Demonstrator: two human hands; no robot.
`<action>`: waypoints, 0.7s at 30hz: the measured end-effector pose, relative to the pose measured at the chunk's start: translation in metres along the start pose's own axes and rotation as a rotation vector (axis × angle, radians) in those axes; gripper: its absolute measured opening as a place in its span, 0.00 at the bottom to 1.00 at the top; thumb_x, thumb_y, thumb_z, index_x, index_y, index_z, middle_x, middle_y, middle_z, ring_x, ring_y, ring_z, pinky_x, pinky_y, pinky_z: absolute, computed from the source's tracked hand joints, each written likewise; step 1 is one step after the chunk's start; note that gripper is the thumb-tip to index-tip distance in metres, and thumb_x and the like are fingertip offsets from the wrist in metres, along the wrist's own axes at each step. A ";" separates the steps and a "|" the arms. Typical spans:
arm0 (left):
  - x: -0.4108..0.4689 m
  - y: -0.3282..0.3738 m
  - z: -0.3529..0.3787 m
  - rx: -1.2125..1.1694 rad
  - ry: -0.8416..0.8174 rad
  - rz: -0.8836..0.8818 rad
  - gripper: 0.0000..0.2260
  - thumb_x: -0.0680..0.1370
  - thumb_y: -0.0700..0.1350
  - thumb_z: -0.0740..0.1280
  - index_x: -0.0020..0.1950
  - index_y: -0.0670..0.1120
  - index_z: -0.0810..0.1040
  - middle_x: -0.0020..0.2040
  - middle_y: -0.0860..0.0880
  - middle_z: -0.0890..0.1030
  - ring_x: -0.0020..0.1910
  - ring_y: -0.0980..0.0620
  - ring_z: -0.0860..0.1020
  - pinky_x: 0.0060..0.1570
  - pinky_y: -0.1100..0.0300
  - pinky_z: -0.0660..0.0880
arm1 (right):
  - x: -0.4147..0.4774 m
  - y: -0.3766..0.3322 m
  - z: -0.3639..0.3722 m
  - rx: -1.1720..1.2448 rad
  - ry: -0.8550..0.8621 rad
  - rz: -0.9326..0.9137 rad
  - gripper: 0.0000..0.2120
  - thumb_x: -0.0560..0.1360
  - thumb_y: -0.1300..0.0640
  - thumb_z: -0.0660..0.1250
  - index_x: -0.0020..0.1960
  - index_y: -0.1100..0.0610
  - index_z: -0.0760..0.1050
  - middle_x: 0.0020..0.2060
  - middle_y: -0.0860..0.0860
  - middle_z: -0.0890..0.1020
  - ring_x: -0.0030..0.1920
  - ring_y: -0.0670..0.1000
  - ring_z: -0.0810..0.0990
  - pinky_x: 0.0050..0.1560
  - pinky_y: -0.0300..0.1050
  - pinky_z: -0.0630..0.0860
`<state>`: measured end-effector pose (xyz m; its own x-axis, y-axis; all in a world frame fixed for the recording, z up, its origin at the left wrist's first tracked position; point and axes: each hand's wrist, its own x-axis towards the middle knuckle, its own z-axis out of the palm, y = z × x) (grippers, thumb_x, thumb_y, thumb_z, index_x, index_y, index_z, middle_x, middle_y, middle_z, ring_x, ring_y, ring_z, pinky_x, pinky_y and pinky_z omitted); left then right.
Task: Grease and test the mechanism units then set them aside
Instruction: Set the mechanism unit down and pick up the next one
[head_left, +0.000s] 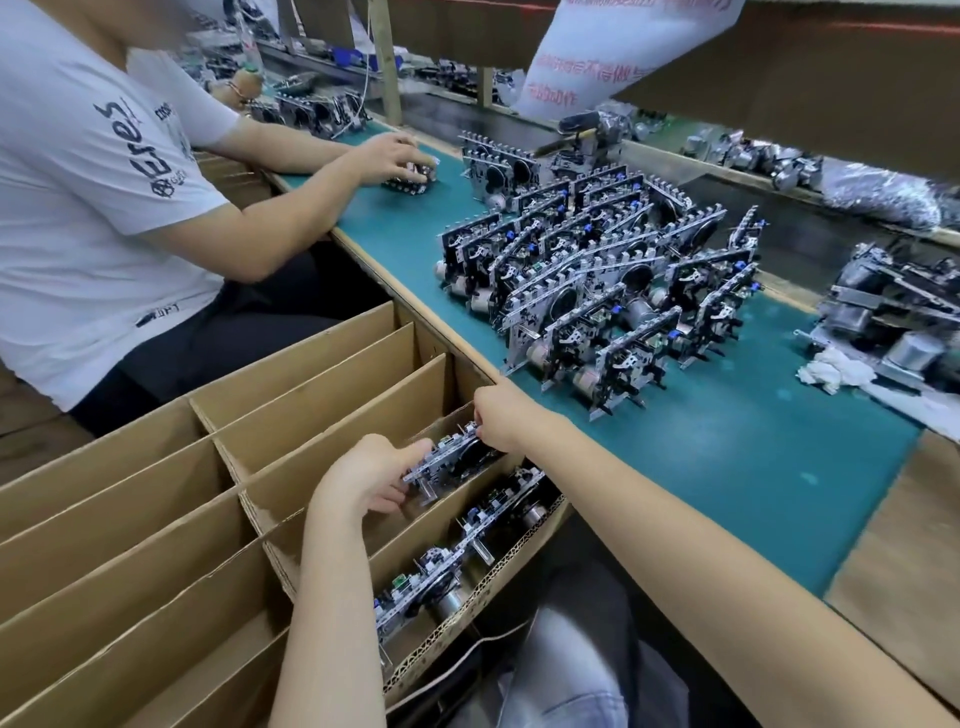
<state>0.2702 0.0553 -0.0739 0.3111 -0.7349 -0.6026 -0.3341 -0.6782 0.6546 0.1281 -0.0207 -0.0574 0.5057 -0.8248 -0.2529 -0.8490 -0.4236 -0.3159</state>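
A metal mechanism unit (453, 462) with a black wheel hangs over a slot of the divided cardboard box (322, 364) below the bench edge. My left hand (369, 480) grips its near end and my right hand (501, 418) pinches its far top edge. Two more units (506, 514) (421, 587) stand in the slots nearer to me. On the green bench mat (727, 467) a dense group of several upright units (597, 270) stands in rows.
A person in a white T-shirt (78, 208) sits to my left, handling a unit (410, 176) on the mat. A white rag (831, 371) and a pile of larger assemblies (893, 322) lie at the right. More parts fill the far bench.
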 end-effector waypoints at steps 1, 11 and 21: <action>0.000 0.001 0.004 0.059 -0.005 0.013 0.21 0.78 0.52 0.65 0.60 0.35 0.72 0.54 0.37 0.77 0.50 0.43 0.79 0.53 0.52 0.77 | -0.001 0.000 0.001 -0.018 0.006 -0.013 0.10 0.76 0.64 0.59 0.54 0.64 0.74 0.54 0.62 0.77 0.55 0.60 0.75 0.54 0.51 0.74; -0.016 0.042 0.024 0.087 0.266 0.314 0.07 0.78 0.41 0.65 0.42 0.42 0.81 0.43 0.44 0.81 0.44 0.48 0.79 0.43 0.58 0.73 | -0.027 0.001 -0.032 0.193 0.249 -0.107 0.14 0.78 0.60 0.58 0.61 0.60 0.74 0.57 0.59 0.78 0.56 0.57 0.76 0.59 0.51 0.72; -0.042 0.139 0.096 0.007 0.261 0.898 0.11 0.76 0.43 0.68 0.57 0.42 0.80 0.46 0.45 0.82 0.44 0.51 0.78 0.43 0.64 0.70 | -0.099 0.063 -0.100 0.413 0.677 -0.062 0.09 0.76 0.63 0.62 0.51 0.63 0.79 0.42 0.55 0.82 0.41 0.49 0.77 0.45 0.41 0.71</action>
<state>0.1253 -0.0082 -0.0019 0.1233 -0.9604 0.2498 -0.5515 0.1430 0.8218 0.0089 -0.0029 0.0396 0.2346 -0.9087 0.3452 -0.6296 -0.4126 -0.6583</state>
